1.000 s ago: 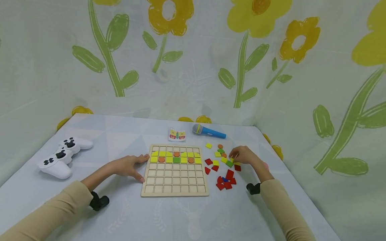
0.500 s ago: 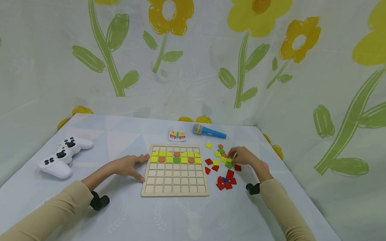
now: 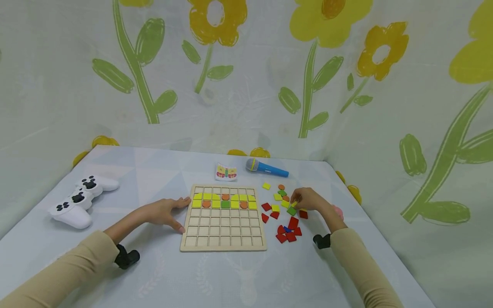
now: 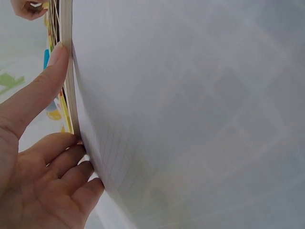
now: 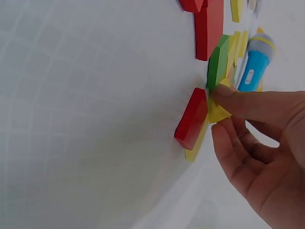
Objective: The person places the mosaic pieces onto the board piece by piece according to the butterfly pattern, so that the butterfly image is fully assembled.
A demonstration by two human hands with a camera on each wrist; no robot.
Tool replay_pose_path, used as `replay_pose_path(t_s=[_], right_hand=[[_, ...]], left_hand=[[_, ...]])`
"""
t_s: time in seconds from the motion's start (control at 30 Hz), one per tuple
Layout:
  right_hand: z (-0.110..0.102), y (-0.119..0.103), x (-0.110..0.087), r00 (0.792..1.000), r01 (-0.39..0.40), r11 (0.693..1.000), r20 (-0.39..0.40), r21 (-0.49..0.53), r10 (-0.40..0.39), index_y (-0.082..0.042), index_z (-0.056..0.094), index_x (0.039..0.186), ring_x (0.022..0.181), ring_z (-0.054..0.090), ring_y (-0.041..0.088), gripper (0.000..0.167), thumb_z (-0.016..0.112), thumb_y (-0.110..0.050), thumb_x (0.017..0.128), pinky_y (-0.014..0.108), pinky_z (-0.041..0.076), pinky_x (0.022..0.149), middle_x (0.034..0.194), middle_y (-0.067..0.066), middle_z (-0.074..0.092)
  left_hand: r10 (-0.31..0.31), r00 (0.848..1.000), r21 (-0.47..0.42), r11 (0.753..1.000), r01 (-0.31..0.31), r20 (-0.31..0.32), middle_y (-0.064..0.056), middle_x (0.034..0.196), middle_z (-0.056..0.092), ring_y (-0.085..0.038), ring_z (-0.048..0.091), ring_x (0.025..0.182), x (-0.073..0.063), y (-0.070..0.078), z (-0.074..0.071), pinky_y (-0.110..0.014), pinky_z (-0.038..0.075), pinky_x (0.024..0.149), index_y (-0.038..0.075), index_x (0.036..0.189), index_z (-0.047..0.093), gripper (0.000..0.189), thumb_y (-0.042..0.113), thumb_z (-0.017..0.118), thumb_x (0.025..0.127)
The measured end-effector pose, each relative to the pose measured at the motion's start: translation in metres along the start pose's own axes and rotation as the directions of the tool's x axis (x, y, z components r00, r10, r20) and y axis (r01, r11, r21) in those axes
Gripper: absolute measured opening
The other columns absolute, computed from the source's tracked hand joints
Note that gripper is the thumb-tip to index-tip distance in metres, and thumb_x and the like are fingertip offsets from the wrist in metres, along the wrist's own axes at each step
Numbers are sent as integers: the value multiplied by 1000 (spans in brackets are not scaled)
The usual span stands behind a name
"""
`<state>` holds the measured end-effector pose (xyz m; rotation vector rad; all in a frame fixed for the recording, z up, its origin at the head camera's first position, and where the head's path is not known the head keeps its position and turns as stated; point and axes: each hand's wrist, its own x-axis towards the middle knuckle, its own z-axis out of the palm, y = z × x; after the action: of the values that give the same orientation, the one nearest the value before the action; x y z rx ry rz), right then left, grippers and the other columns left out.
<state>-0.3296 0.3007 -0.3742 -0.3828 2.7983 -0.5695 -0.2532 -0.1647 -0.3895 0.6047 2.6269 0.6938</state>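
My left hand [image 3: 163,212] rests at the left edge of a square wooden grid board [image 3: 227,232], its thumb and fingertips against the side. The left wrist view has the thumb [image 4: 50,71] along that rim with the fingers spread lower down. Yellow, orange and green pieces fill parts of two rows in the board's far half. Right of the board, my right hand [image 3: 309,199] pinches a small yellow tile [image 5: 219,113] between thumb and fingers. A green square tile [image 5: 218,62] and a red tile [image 5: 191,119] lie close beside that hand on the table.
Several red pieces [image 3: 291,236] with a blue one among them lie right of the board. Behind the board are a butterfly picture card [image 3: 226,173] and a blue toy microphone [image 3: 271,169]. A white game controller [image 3: 77,204] sits far left.
My right hand has shifted slightly left, and the yellow tile in its fingers now shows tilted. The green tile beside it has slid a little left and nearer. My left hand stays put.
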Motion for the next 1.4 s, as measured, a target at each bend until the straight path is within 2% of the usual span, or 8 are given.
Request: replay_pose_path(t_s=[0.13, 0.23, 0.4, 0.5, 0.73, 0.97, 1.1, 1.4], right_hand=[[0, -1, -1, 1000, 11, 1000, -11, -9, -11, -7, 68, 90, 81, 54, 21, 8, 72, -3, 85, 32, 54, 74, 86, 4, 61], [-1, -5, -1, 998, 51, 998, -32, -23, -52, -5, 67, 92, 81, 55, 20, 8, 72, -4, 85, 32, 53, 75, 85, 3, 62], [-1, -23, -1, 989, 124, 992, -77, -21, -125, -4, 68, 97, 81, 56, 20, 11, 71, -5, 86, 32, 53, 78, 87, 3, 63], [2, -38, -1, 980, 180, 984, -87, -13, -180, -6, 70, 101, 79, 56, 19, 14, 71, -7, 87, 30, 53, 74, 87, 2, 64], [22, -84, 4, 942, 330, 943, -76, 45, -326, -6, 72, 104, 79, 60, 16, 15, 68, -9, 89, 27, 53, 71, 85, -1, 64], [48, -135, 16, 917, 398, 910, -18, 118, -399, -10, 73, 105, 81, 61, 12, 16, 67, -7, 91, 23, 52, 74, 89, -3, 67], [63, -157, 27, 885, 462, 878, 6, 127, -466, -10, 74, 106, 81, 61, 10, 17, 67, -6, 90, 21, 51, 75, 92, -3, 69], [87, -201, 41, 852, 507, 848, 57, 153, -520, -10, 74, 104, 73, 60, 5, 16, 69, -6, 89, 17, 50, 72, 88, -3, 70]], left_hand=[[-19, 1000, -3, 1000, 19, 2, -29, 151, 25, -46, 22, 139, 1, 0, 2, -60, 24, 108, -3, 147, 32, 105, 39, 86, 68], [-25, 1000, -10, 1000, 25, 4, -29, 151, 25, -46, 22, 139, 2, -1, 3, -59, 24, 108, -3, 148, 31, 106, 39, 86, 68], [-21, 1000, -15, 1000, 21, -2, -28, 151, 25, -45, 22, 139, 2, -2, 3, -59, 24, 108, -3, 148, 32, 106, 39, 86, 67], [-10, 1000, -15, 1000, 10, -3, -28, 151, 26, -45, 22, 139, 3, -3, 2, -59, 24, 108, -3, 147, 32, 106, 39, 86, 67], [-2, 1000, -10, 1000, 2, -2, -28, 151, 26, -45, 23, 139, 3, -4, 2, -58, 25, 108, -4, 147, 32, 106, 40, 86, 67], [1, 1000, -9, 1000, -1, -2, -29, 151, 25, -45, 23, 139, 2, -3, 3, -59, 25, 108, -4, 147, 32, 106, 41, 86, 67], [18, 1000, -5, 1000, -18, -6, -29, 151, 25, -46, 23, 139, 2, -4, 2, -59, 25, 108, -4, 147, 31, 106, 40, 85, 68], [51, 999, 7, 999, -51, -12, -32, 149, 27, -47, 25, 137, -1, -3, 1, -59, 27, 106, -6, 146, 33, 102, 38, 85, 69]])
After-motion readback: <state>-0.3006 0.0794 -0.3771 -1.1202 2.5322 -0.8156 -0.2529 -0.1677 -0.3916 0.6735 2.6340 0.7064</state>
